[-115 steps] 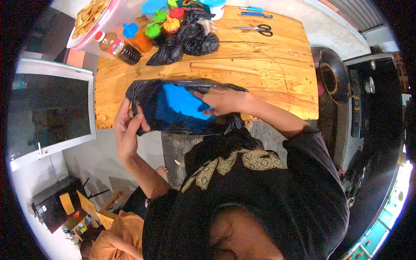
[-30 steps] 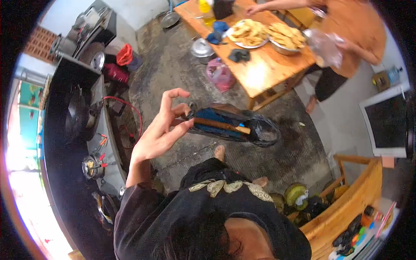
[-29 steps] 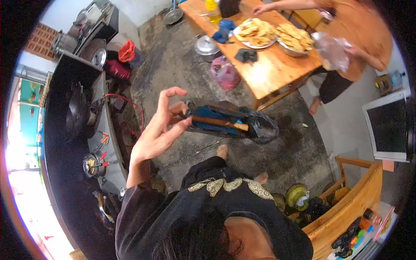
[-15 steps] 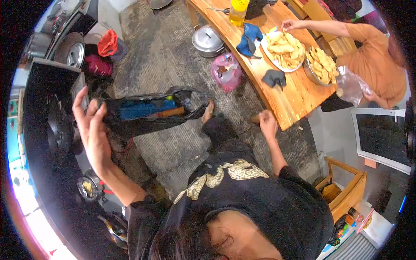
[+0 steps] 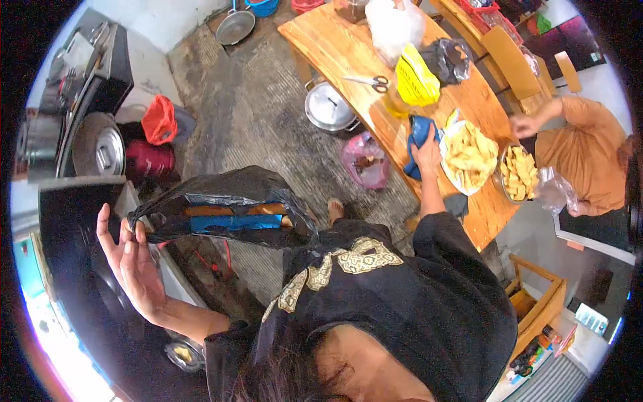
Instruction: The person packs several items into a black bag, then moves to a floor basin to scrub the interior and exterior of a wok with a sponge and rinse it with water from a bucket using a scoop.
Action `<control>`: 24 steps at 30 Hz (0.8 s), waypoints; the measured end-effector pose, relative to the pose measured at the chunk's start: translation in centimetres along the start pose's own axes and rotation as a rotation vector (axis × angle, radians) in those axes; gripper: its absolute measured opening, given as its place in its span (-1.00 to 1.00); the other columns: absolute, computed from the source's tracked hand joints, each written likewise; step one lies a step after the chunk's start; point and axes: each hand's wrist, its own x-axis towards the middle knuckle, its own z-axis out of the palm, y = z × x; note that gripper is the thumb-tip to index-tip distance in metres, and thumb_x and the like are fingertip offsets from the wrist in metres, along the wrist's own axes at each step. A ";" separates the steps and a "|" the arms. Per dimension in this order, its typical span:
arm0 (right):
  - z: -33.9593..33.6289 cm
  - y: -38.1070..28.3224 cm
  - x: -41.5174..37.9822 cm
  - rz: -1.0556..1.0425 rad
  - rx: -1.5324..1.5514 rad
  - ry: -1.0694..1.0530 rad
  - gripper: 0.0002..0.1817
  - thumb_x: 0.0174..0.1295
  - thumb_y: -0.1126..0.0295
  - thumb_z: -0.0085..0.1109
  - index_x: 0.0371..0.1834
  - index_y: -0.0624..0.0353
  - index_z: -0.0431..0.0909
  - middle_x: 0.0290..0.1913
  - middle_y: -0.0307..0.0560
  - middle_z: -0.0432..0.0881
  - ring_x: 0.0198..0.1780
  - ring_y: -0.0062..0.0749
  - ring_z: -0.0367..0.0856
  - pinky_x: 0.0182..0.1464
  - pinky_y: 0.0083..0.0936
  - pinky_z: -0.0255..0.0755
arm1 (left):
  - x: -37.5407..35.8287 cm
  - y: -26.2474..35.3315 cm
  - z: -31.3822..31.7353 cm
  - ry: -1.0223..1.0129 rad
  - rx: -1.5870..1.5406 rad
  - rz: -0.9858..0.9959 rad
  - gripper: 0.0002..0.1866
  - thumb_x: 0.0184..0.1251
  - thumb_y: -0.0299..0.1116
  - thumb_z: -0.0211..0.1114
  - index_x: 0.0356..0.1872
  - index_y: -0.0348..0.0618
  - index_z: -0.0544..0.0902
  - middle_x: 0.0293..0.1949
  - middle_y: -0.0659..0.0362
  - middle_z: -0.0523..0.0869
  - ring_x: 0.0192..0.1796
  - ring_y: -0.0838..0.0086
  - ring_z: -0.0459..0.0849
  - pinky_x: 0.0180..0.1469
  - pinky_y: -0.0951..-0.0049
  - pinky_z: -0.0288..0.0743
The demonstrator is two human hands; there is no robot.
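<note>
My left hand [image 5: 134, 268] pinches the gathered edge of a black plastic bag [image 5: 221, 179] and holds it up, its other fingers spread. The bag's mouth gapes, showing blue and brown wrapping [image 5: 244, 221] inside. Over at the table, my right hand [image 5: 426, 155] is closed on a crumpled blue wrapper [image 5: 416, 139]. Right beside it stands a white plate [image 5: 450, 175] heaped with pale yellow fried-looking pieces [image 5: 472, 157]. A dark crumpled scrap [image 5: 457, 204] lies near the plate.
A co-worker in an orange-brown top [image 5: 593, 147] sits across the wooden table [image 5: 328, 30], by a bowl [image 5: 504, 184] of similar pieces. Scissors [image 5: 378, 83], a yellow packet [image 5: 416, 77] and bags lie on the table. A lidded pot [image 5: 328, 107] and pink bag [image 5: 365, 159] sit on the floor.
My right hand has moved from beside the table's near corner to the blue wrapper and closed on it. My left hand and the black bag are lower in view. The view has shifted.
</note>
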 end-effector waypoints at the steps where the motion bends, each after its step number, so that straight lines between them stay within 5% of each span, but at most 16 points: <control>1: 0.6 0.0 0.4 0.034 0.043 -0.019 -0.09 -0.08 0.15 0.33 0.40 -0.12 0.07 -0.07 0.20 0.53 -0.02 0.07 0.51 0.05 -0.09 0.36 | 2.3 -0.3 0.5 -0.026 -0.017 0.009 -0.27 0.15 -0.38 0.21 0.34 -0.24 0.08 -0.12 0.13 0.44 -0.11 0.49 0.38 0.10 0.57 0.23; 5: 2.6 1.2 1.0 0.161 0.194 0.195 -0.37 0.00 0.36 0.16 0.25 0.02 0.33 -0.10 0.25 0.54 -0.05 0.07 0.53 0.06 -0.14 0.37 | 12.0 -2.5 1.7 -0.203 -0.026 0.019 -0.19 0.10 -0.28 0.27 0.36 -0.23 0.07 0.07 0.09 0.41 0.10 0.43 0.40 0.24 0.45 0.20; 6: 3.7 1.8 0.4 0.064 0.347 0.556 -0.53 -0.01 0.41 0.10 0.07 0.18 0.48 -0.11 0.24 0.56 -0.06 0.06 0.53 0.03 -0.17 0.39 | 14.6 -3.2 1.6 -0.267 -0.021 0.015 -0.16 0.09 -0.24 0.29 0.37 -0.22 0.08 0.16 0.07 0.39 0.20 0.41 0.40 0.30 0.41 0.19; 8: -0.7 -1.4 -3.2 0.157 0.473 0.594 -0.60 0.01 0.42 0.09 -0.03 0.32 0.49 -0.21 0.13 0.61 -0.21 0.00 0.57 -0.08 -0.25 0.42 | 19.5 -4.2 2.8 -0.393 -0.079 0.010 -0.16 0.11 -0.23 0.28 0.38 -0.21 0.04 0.17 0.07 0.40 0.21 0.42 0.41 0.31 0.40 0.18; 11: -3.4 -6.5 -8.7 0.218 0.550 0.521 -0.64 0.08 0.44 0.10 -0.02 0.29 0.51 -0.22 0.04 0.63 -0.21 -0.20 0.59 -0.10 -0.36 0.43 | 25.9 -4.8 5.4 -0.514 -0.115 -0.033 -0.12 0.12 -0.23 0.28 0.39 -0.24 -0.03 0.10 0.06 0.47 0.23 0.38 0.40 0.32 0.38 0.17; 14: -3.7 -13.7 -10.3 0.154 0.648 0.232 -0.66 0.01 0.47 0.16 -0.08 0.27 0.55 -0.22 0.08 0.64 -0.20 -0.21 0.61 -0.10 -0.40 0.44 | 31.8 -5.6 9.2 -0.586 -0.106 -0.033 -0.08 0.06 -0.18 0.30 0.37 -0.27 -0.03 0.04 -0.03 0.46 0.00 0.38 0.43 0.28 0.32 0.20; 15: -3.7 -16.8 -9.0 0.093 0.675 0.243 -0.65 -0.01 0.48 0.18 -0.08 0.26 0.55 -0.22 0.10 0.63 -0.19 -0.20 0.61 -0.09 -0.42 0.44 | 33.4 -5.8 11.0 -0.615 -0.087 0.035 -0.10 0.11 -0.15 0.26 0.36 -0.30 -0.06 -0.20 0.03 0.44 -0.15 0.41 0.37 0.16 0.33 0.15; 18: -1.8 -23.6 -1.6 0.158 0.802 0.172 -0.61 -0.04 0.47 0.23 -0.06 0.22 0.54 -0.16 0.10 0.61 -0.14 -0.16 0.62 -0.07 -0.47 0.46 | 37.8 -6.4 14.1 -0.654 -0.112 -0.015 -0.13 0.13 -0.26 0.28 0.37 -0.28 -0.05 -0.17 0.07 0.48 -0.11 0.42 0.42 0.19 0.32 0.25; 19: -0.8 -25.4 1.9 -0.025 0.886 0.358 -0.58 -0.05 0.46 0.23 -0.03 0.20 0.52 -0.09 0.11 0.59 -0.10 -0.12 0.60 -0.07 -0.41 0.46 | 38.8 -6.4 15.5 -0.634 -0.126 -0.057 -0.13 0.13 -0.32 0.29 0.38 -0.27 -0.05 -0.09 0.07 0.50 -0.02 0.40 0.46 0.21 0.37 0.29; 22: 1.9 -27.4 10.8 -0.085 0.665 0.338 -0.39 -0.08 0.39 0.27 0.16 0.06 0.39 -0.06 0.11 0.53 -0.02 0.10 0.50 -0.03 -0.12 0.41 | 42.2 -7.2 18.2 -0.781 -0.096 -0.045 -0.15 0.15 -0.31 0.26 0.39 -0.26 -0.05 0.00 0.05 0.46 0.02 0.39 0.45 0.22 0.40 0.25; 24: -1.2 -29.9 12.3 0.153 0.557 0.240 -0.37 -0.02 0.31 0.29 0.19 0.13 0.37 -0.07 0.20 0.55 0.04 0.13 0.47 0.01 -0.25 0.43 | 44.2 -8.3 20.0 -0.849 -0.064 -0.021 -0.13 0.17 -0.22 0.24 0.40 -0.25 -0.07 -0.07 0.08 0.42 -0.02 0.43 0.41 0.23 0.31 0.17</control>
